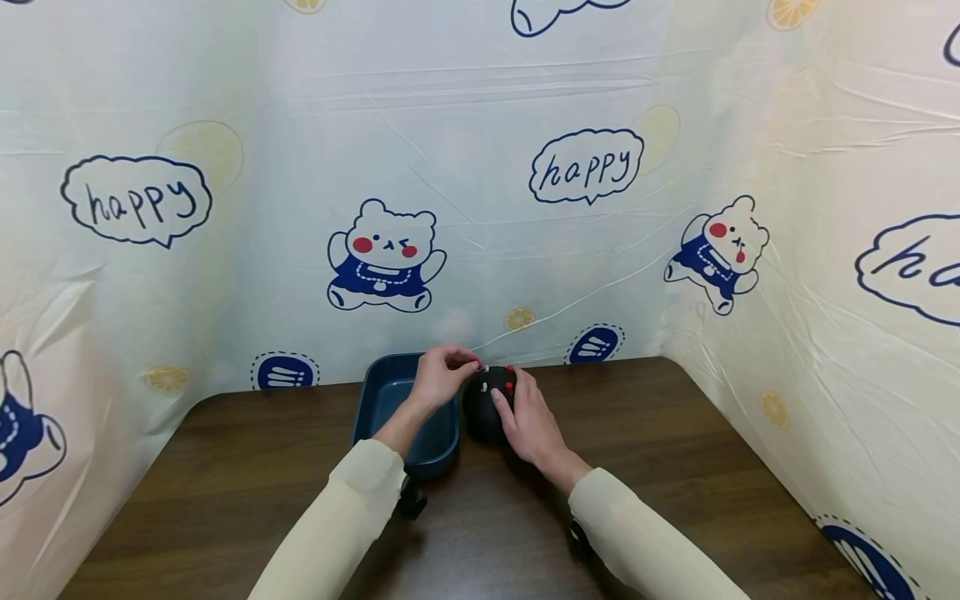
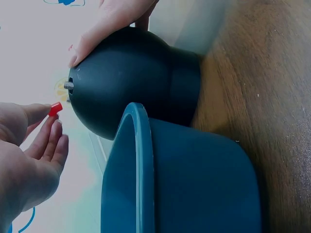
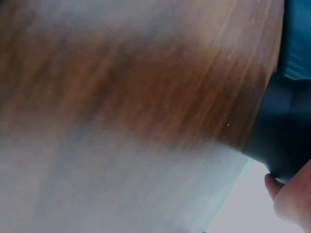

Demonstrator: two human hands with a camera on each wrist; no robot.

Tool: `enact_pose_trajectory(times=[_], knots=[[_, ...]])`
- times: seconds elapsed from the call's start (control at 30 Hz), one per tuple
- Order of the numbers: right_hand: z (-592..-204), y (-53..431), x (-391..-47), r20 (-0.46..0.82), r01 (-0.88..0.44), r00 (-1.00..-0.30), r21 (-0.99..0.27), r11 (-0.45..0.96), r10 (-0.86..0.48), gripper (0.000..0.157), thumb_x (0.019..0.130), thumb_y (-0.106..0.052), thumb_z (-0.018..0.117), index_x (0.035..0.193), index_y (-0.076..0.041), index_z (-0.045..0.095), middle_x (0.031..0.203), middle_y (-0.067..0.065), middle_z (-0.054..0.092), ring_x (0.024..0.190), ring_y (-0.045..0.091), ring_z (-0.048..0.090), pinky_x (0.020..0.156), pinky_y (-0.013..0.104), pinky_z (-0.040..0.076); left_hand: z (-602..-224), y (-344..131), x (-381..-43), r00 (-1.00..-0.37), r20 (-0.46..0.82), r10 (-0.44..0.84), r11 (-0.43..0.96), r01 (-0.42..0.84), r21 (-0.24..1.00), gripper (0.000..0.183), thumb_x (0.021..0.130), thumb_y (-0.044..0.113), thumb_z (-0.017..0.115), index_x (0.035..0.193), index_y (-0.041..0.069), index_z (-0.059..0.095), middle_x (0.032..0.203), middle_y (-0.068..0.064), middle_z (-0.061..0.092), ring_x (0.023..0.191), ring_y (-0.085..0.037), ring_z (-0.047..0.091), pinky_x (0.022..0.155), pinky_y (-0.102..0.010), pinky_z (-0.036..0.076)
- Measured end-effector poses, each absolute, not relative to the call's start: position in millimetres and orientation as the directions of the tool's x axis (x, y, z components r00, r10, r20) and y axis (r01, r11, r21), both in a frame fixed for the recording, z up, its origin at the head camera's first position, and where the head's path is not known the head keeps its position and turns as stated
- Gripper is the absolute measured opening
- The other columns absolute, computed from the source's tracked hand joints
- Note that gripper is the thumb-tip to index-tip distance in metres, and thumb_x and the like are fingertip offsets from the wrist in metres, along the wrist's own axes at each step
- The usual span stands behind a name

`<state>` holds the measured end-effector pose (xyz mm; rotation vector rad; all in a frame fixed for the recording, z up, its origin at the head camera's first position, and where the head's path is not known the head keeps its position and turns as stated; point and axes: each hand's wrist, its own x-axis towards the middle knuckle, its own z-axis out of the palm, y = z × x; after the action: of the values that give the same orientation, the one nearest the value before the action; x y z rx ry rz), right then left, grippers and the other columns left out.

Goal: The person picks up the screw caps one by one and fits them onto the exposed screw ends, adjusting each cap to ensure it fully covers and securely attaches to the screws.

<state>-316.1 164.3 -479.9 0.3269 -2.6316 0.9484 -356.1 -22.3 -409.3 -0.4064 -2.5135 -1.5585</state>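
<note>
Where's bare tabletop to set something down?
Bare brown wood-grain tabletop lies left of the blue rectangular tray and right of the right grip. Crowded: where tray and rounded black object sit side by side under the left grip.

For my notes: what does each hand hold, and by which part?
Left hand: red piece, pinched by its outer end. Right hand: black rounded object, held by its right side.

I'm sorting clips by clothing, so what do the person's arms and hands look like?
Both arms wear long, plain cream sleeves. The left hand and right hand are bare, without gloves. A black device shows beneath the left sleeve, a dark piece beneath the right.
</note>
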Motion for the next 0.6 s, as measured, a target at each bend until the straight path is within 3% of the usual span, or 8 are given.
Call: enact_pose_trajectory(times=[0.6], knots=[[-478.4,165.6,-316.0,0.343,-0.307,-0.933,-0.594,0.744,-0.111,0.078,0.106,-0.061,0.032,0.162,-0.008,0.021,0.166,0.015,0.027,0.144,0.033,0.04,0.117,0.051,0.035,-407.9,-15.9,-356.9,-0.956,0.259,0.138,0.456,0.293,0.84,0.008,0.096,0.014,0.074,0.102,0.012,0.079,0.097,-0.004,0.075,0.09,-0.021,0.066,0.086,-0.04,0.056]])
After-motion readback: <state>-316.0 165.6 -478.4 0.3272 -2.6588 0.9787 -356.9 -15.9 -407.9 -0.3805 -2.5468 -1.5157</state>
